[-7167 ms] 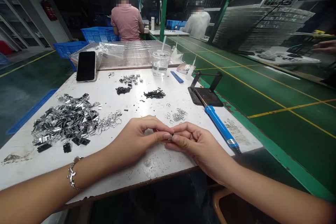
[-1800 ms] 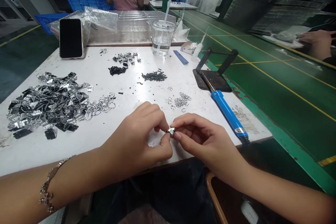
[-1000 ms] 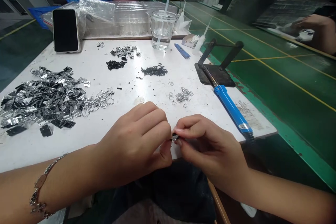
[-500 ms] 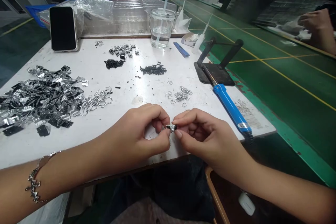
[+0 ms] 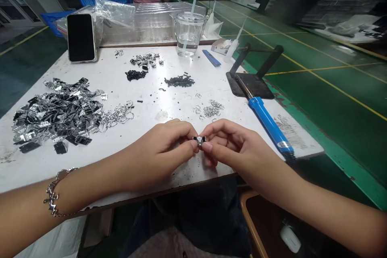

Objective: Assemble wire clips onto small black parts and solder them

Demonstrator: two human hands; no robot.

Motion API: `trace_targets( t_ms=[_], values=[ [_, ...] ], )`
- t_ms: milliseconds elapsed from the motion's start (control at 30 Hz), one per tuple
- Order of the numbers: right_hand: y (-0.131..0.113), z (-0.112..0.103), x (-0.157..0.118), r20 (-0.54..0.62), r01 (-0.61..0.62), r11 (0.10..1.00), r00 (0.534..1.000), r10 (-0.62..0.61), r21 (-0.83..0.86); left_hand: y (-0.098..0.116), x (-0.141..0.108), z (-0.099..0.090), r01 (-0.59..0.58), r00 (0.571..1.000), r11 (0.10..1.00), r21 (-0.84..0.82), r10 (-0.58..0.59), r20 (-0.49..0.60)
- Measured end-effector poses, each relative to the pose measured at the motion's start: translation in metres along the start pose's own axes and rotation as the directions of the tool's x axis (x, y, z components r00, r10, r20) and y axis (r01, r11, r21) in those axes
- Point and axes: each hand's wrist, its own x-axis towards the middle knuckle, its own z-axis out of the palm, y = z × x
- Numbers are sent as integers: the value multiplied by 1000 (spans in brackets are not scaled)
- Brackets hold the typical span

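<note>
Between my fingertips, near the table's front edge, is a small silver-and-black metal part [image 5: 200,141]. My left hand [image 5: 169,147] pinches its left end between thumb and forefinger. The right end is gripped the same way by my right hand [image 5: 236,141], so both hands are closed on it. Beyond them lie a little heap of silver wire clips [image 5: 213,108] and a pile of short black pieces [image 5: 179,80]. Silver and black metal plates [image 5: 60,113] form a large heap at the left, with bent silver wires [image 5: 117,115] beside it.
A blue soldering iron [image 5: 269,123] rests against its black stand [image 5: 252,82] at the right. At the back stand a phone [image 5: 81,38], a glass mug of water with a straw [image 5: 188,36] and a clear plastic tray [image 5: 148,28]. People sit at benches beyond.
My hands have drawn closer together around the metal part, which now faces me more squarely. The whole view has shifted slightly, moving the table to the right in the picture.
</note>
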Motion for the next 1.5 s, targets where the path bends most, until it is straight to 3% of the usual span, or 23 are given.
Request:
trace_targets(
  t_ms=[267, 833, 1000, 1067, 1167, 1200, 1267, 1367, 1500],
  values=[
    [1, -2, 1, -1, -2, 997, 1000, 2, 72, -2, -1, 4, -6, 1000, 1000, 16, 6, 6],
    [2, 2, 0, 0, -1, 1000, 1000, 1, 11, 3, -1, 6, 43, 998, 996, 83, -39, -42],
    [2, 1, -1, 15, 10, 1000, 1000, -11, 8, -1, -3, 10, -57, 996, 977, 205, 71, -59],
    [2, -1, 0, 5, 8, 999, 1000, -8, 31, -3, -4, 12, -173, 968, 928, 329, 221, -115],
    [1, -5, 1, -17, 4, 999, 1000, -3, 45, -9, -7, 15, -350, 828, 784, 513, 515, -223],
    [1, -6, 1, -14, -3, 999, 1000, 4, 43, -11, -8, 16, -393, 784, 739, 547, 580, -220],
    [3, -7, 1, 15, -9, 1000, 1000, 9, 29, -14, -10, 17, -468, 757, 690, 552, 635, -152],
    [6, -4, 1, 63, 36, 999, 997, -36, -3, -14, -13, 17, -500, 793, 724, 475, 603, -85],
    [-7, -6, -5, 102, 168, 972, 983, -152, -165, -6, -13, 12, -381, 878, 894, 236, 430, -212]
  ],
)
